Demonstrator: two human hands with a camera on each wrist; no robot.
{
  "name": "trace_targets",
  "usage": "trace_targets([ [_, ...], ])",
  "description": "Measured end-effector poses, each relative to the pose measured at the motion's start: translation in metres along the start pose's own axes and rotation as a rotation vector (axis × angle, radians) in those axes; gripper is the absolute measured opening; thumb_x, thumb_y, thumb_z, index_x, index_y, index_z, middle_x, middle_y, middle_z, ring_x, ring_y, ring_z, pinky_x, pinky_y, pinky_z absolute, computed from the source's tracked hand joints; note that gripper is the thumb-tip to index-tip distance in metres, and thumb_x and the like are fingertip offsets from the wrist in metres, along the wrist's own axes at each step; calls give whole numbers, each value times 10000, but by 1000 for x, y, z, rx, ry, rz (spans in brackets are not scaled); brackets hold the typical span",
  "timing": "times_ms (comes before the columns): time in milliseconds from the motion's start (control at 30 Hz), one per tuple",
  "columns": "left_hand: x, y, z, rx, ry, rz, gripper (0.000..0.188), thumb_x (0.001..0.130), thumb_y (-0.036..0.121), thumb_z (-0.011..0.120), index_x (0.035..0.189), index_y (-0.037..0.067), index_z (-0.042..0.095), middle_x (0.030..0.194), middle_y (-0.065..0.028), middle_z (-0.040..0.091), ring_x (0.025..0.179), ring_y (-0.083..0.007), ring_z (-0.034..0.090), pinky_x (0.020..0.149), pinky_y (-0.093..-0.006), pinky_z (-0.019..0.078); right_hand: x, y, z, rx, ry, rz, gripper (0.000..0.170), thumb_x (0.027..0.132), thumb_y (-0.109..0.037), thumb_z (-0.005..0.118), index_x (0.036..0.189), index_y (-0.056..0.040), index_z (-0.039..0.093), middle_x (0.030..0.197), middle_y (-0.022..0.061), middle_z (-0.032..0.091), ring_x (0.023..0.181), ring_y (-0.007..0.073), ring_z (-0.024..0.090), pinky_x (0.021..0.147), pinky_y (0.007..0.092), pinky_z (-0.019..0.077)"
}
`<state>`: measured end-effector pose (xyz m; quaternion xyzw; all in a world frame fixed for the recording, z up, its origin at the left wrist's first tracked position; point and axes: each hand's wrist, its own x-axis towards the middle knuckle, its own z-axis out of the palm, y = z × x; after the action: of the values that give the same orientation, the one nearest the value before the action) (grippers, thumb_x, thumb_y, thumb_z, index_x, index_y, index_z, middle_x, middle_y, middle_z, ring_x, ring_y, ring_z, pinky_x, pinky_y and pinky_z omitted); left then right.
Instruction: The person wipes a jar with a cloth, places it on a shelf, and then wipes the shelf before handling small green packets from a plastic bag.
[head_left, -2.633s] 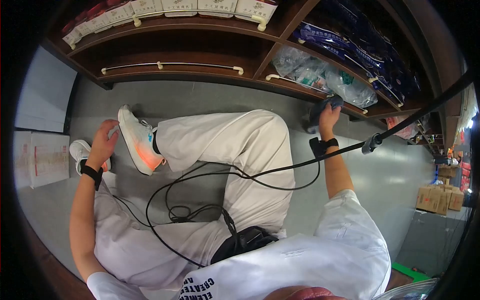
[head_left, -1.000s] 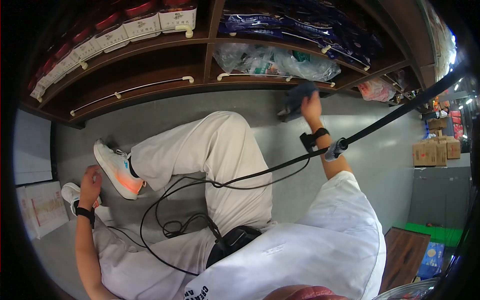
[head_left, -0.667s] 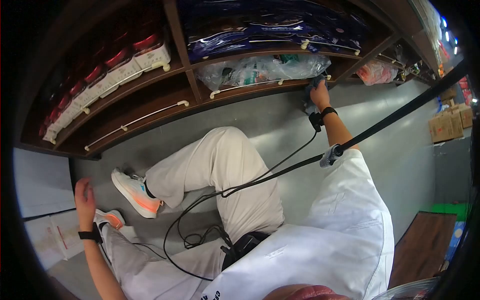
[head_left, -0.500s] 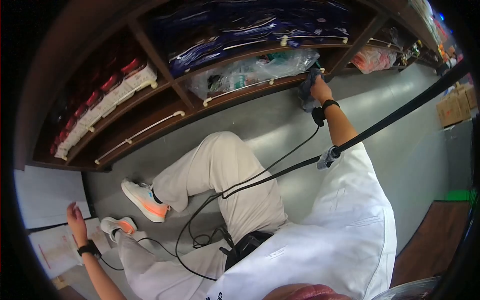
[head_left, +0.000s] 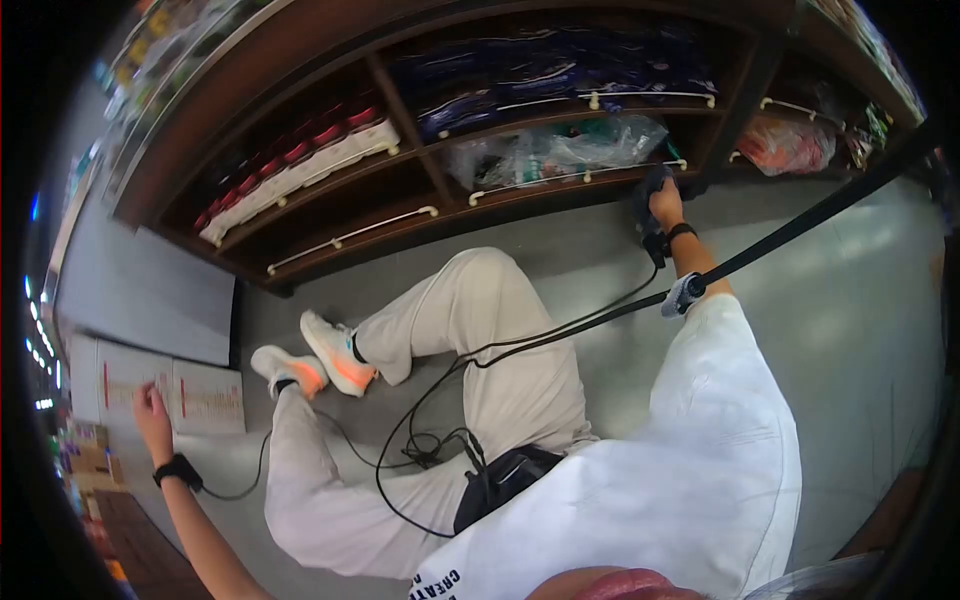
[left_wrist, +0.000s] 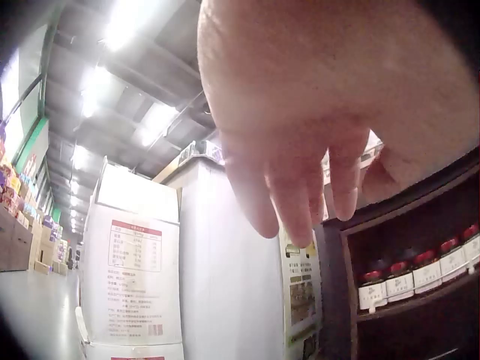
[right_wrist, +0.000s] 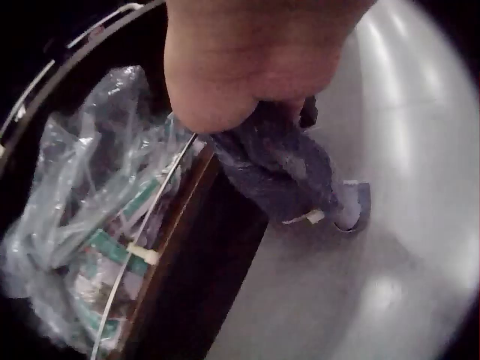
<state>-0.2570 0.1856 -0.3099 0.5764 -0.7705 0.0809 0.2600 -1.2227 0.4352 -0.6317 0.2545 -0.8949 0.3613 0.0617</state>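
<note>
My right hand [head_left: 667, 205] grips a dark blue-grey cloth [right_wrist: 277, 165] at the front edge of the bottom shelf. In the right wrist view the crumpled cloth hangs from under the palm, beside the dark shelf board [right_wrist: 217, 247] and above the grey floor. Clear plastic bags [right_wrist: 82, 180] with green-and-white packs inside lie behind the thin rail [head_left: 588, 176], left of this hand. Out to the left, my left hand [head_left: 152, 415] holds nothing; its fingers [left_wrist: 289, 195] hang loosely near white printed cartons [left_wrist: 135, 262].
Above the bags are dark blue packets [head_left: 560, 75]; red-lidded jars [head_left: 300, 150] stand further left. A reddish bag [head_left: 790, 145] sits in the right-hand compartment. A black cable [head_left: 520, 348] crosses my bent leg [head_left: 510, 310], and a thick black strap [head_left: 800, 225] passes over my right arm.
My right hand has brought the cloth from low in front of the shelf up to its edge. My left hand has moved outward from my shoe toward the cartons. The head view has shifted.
</note>
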Motion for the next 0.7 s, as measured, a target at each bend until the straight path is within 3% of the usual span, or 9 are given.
trace_targets([
  [100, 4, -3, 3, -12, 31, 60, 225, 941, 140, 492, 1080, -7, 591, 969, -118, 611, 885, -199, 577, 803, -304, 454, -18, 1, -5, 192, 88, -141, 486, 785, -62, 443, 1260, 42, 467, 1161, 278, 585, 1113, 423, 544, 960, 412, 427],
  [167, 16, 20, 0, -96, 7, -6, 239, 941, 151, 489, 1091, 0, 597, 983, -125, 625, 892, -215, 589, 812, -314, 458, -11, 0, -28, -96, 38, -332, 472, 785, -52, 447, 1247, 40, 475, 1123, 264, 600, 1077, 412, 565, 921, 400, 450],
  [200, 30, 20, 4, -59, 53, 106, 237, 937, 148, 489, 1089, 1, 599, 983, -128, 625, 885, -222, 592, 814, -314, 458, 2, -9, -41, 148, 94, -159, 378, 793, -94, 464, 1141, 41, 526, 1094, 263, 610, 1068, 417, 564, 928, 418, 433],
  [233, 45, 20, 10, -23, 100, 218, 236, 934, 145, 489, 1086, 3, 601, 982, -132, 626, 878, -229, 596, 816, -314, 459, -2, -29, -66, 270, 102, -90, 387, 790, -85, 468, 1152, 39, 525, 1097, 264, 608, 1065, 414, 565, 919, 414, 434],
  [300, 69, 48, 16, -83, 85, 245, 239, 904, 151, 517, 1078, 13, 605, 1020, -146, 620, 935, -275, 595, 825, -340, 468, -12, -74, -119, 521, 145, 42, 407, 783, -69, 476, 1174, 34, 522, 1103, 266, 603, 1061, 409, 567, 902, 406, 436],
  [367, 98, 64, 34, -56, 88, 337, 249, 895, 167, 520, 1072, 18, 613, 1029, -156, 621, 959, -287, 599, 837, -350, 471, 11, -74, -140, 532, 174, -46, 452, 794, -62, 447, 1236, 18, 493, 1135, 230, 598, 1065, 368, 571, 917, 386, 431],
  [500, 121, 131, 56, -127, 56, 447, 259, 885, 182, 516, 1048, 9, 616, 1044, -173, 619, 998, -309, 596, 864, -359, 468, -31, -131, -217, 788, 18, -18, 462, 798, -64, 449, 1248, 34, 482, 1133, 175, 603, 1040, 275, 574, 889, 333, 448],
  [567, 132, 149, 63, -81, 97, 577, 256, 877, 177, 513, 1034, -2, 610, 1051, -180, 609, 1010, -333, 585, 882, -365, 459, -47, -141, -244, 613, 57, -196, 461, 801, -67, 455, 1251, 30, 482, 1128, 169, 603, 1032, 277, 578, 889, 335, 451],
  [700, 157, 170, 54, 6, 177, 633, 250, 870, 186, 500, 1002, 1, 602, 1059, -180, 599, 1027, -357, 565, 895, -386, 453, -74, -161, -286, 590, 53, -146, 455, 793, -56, 459, 1241, 10, 505, 1090, 155, 613, 973, 269, 595, 831, 343, 479],
])
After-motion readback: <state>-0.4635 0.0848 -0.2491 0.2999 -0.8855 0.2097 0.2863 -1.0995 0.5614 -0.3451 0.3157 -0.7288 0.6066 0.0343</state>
